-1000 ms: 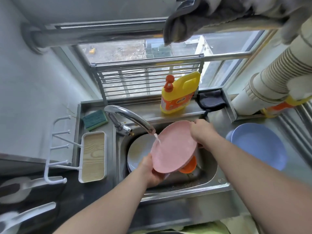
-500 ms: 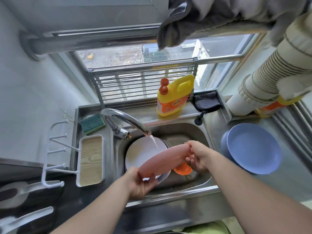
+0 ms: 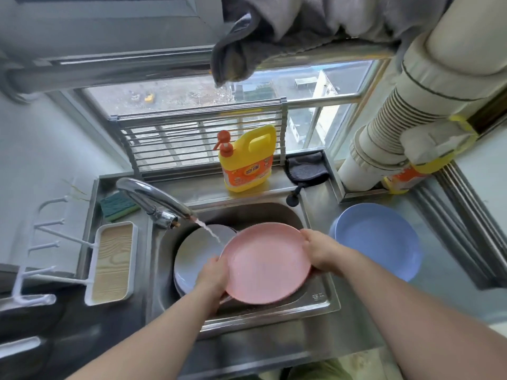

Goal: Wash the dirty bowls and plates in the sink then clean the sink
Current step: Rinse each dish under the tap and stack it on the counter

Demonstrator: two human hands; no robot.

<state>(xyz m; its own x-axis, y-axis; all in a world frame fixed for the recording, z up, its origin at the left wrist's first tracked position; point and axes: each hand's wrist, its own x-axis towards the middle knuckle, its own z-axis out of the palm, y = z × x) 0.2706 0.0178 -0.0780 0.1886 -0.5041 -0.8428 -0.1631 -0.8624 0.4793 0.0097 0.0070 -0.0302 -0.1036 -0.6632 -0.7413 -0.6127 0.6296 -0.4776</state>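
A pink plate (image 3: 264,266) is held over the steel sink (image 3: 315,300), its inner face turned up toward me. My left hand (image 3: 212,275) grips its left rim and my right hand (image 3: 319,249) grips its right rim. Water runs from the curved tap (image 3: 153,197) and falls just left of the pink plate, onto a pale grey plate (image 3: 196,253) lying in the basin. That plate rests on others whose edges show below it. A blue plate (image 3: 377,239) sits on the counter right of the sink.
A yellow detergent bottle (image 3: 248,159) and a dark cloth (image 3: 307,168) stand on the ledge behind the sink. A green sponge (image 3: 118,207) and a white tray (image 3: 112,263) lie left of the tap. A ribbed pipe (image 3: 406,119) runs down at the right.
The pink plate showed one face, turned edge-on half a second ago, and now lies face-up under both hands. The orange item seen in the sink earlier is hidden behind it.
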